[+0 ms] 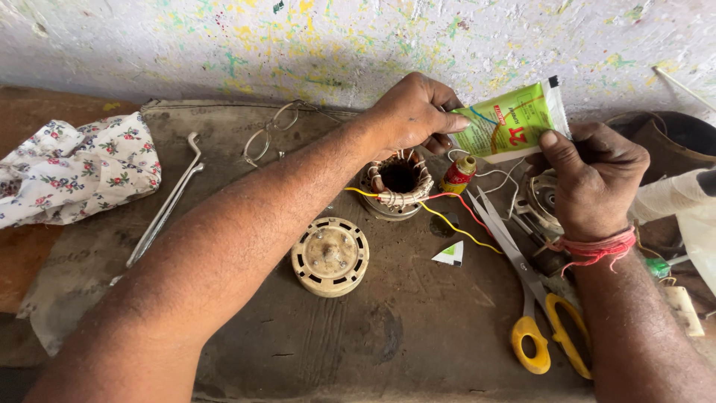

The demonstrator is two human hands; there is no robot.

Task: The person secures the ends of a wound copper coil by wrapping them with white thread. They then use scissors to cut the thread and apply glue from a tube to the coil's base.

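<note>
Two bare hands hold a small green sachet (509,122) up in front of a paint-flecked wall. The left hand (412,113) has its grip closed on the sachet's left end, thumb and fingers pinched tight around it. The right hand (593,179) has its grip closed on the right end, the thumb pressed flat on the front near the white sealed edge. The sachet stretches between the two grips, tilted upward to the right.

Directly below the left grip, on the dark worktop (388,336), sits a wound motor stator (397,184) with yellow and red wires (455,216) trailing off under the right grip. Just beside the stator, beneath the sachet, stands a small spool of thread (459,174). A round cream motor cover (330,256) lies nearer the person, below the left forearm. Yellow-handled scissors (533,298) lie open under the right wrist. Well left of the left grip are spectacles (270,133), a metal tool (165,201) and a floral cloth (74,168).
</note>
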